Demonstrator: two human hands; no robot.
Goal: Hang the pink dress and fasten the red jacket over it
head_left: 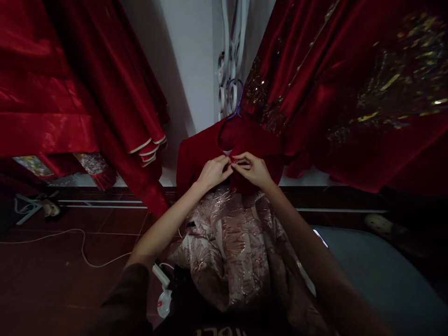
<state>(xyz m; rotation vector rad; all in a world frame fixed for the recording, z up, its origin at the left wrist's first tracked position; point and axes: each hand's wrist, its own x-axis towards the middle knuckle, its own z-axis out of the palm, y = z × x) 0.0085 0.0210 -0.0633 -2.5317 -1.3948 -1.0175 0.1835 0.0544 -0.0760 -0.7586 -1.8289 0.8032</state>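
Note:
A dark red velvet jacket (196, 156) hangs on a purple hanger (238, 100) hooked on a white scrolled metal fixture (229, 60). Beneath it falls a pink and gold brocade skirt (231, 252). My left hand (212, 171) and my right hand (254, 169) meet at the jacket's front just below the collar. Both pinch the fabric edges there with fingers closed, thumbs and fingertips touching at the opening.
Red satin garments hang at left (70, 93), and a red gown with gold embroidery (367, 93) hangs at right. A white cable (82, 245) runs over the red tiled floor. A white spray bottle (164, 298) stands low in view. A grey cushioned seat (378, 275) is at lower right.

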